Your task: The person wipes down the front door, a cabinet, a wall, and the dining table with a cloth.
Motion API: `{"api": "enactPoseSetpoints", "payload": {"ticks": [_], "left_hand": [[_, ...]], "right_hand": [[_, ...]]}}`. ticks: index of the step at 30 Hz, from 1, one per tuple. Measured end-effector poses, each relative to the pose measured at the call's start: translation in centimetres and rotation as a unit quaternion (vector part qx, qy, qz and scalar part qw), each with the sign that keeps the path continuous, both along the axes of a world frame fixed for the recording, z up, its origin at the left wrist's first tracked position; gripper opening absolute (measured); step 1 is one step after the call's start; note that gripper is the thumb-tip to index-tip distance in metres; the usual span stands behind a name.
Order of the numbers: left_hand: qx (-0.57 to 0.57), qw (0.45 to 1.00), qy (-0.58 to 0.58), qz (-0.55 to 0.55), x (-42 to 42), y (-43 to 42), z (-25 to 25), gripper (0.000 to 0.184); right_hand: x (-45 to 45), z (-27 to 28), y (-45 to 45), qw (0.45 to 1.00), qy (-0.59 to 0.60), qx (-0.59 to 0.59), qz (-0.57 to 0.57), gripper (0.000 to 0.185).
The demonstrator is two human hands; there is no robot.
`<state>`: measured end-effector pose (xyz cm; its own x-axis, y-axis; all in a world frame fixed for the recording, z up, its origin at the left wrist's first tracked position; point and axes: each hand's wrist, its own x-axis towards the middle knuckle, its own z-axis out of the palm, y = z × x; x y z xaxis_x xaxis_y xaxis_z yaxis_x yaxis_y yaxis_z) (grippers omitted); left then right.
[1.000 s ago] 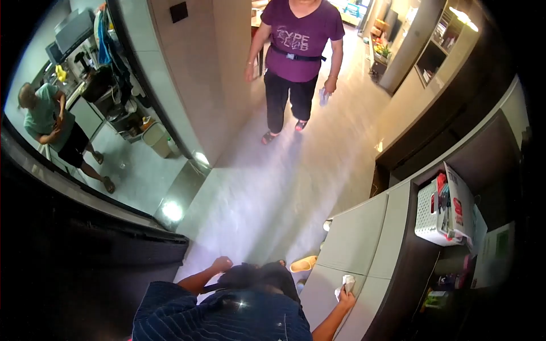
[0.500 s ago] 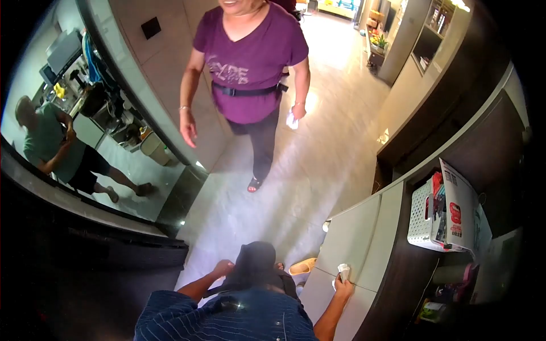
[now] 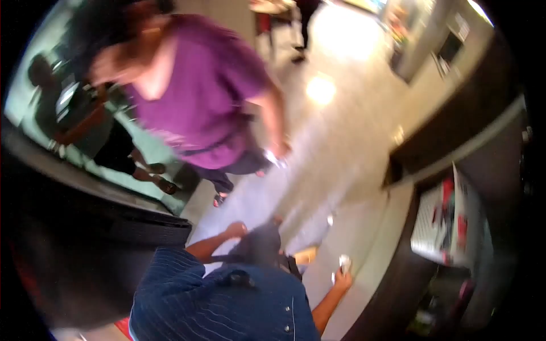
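Observation:
In my right hand is a crumpled white cloth or tissue, gripped with part of it sticking up above my fingers. That hand is beside the pale cabinet front. My left hand hangs in front of my dark trousers, over the floor; blur hides its fingers, and I see nothing in it. A person in a purple shirt stands close in front of me, bent to the left. Their hand holds something whitish, smeared by motion.
A yellow slipper lies on the floor by the cabinet. On a dark shelf to the right stands a white basket with assorted items. Another person shows behind the glass at left. The tiled floor stretches away down the hallway.
The person in purple has come closer, moved left and bent down. My view has shifted and blurred. The white cloth or tissue stays in my right hand.

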<state>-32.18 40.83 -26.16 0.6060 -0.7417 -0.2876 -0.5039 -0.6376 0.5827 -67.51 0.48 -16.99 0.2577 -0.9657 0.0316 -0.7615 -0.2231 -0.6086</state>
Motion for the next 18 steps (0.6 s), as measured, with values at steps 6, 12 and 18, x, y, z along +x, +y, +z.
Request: {"api": "enactPoseSetpoints", "payload": {"ticks": [6,12,18], "left_hand": [[0.073,0.977,0.149,0.132,1.2,-8.8,6.6,0.031],[0.101,0.989,0.100,0.044,2.5,-12.8,6.5,0.034],[0.149,0.982,0.117,0.017,6.9,-18.2,4.6,0.034]], "right_hand": [[4.1,9.9,0.8,0.963,0.067,0.255,-0.050,0.036],[3.0,2.1,-1.1,0.883,-0.278,0.360,-0.118,0.039],[5.7,-9.7,-8.1,0.924,-0.228,0.294,-0.082,0.038]]}}
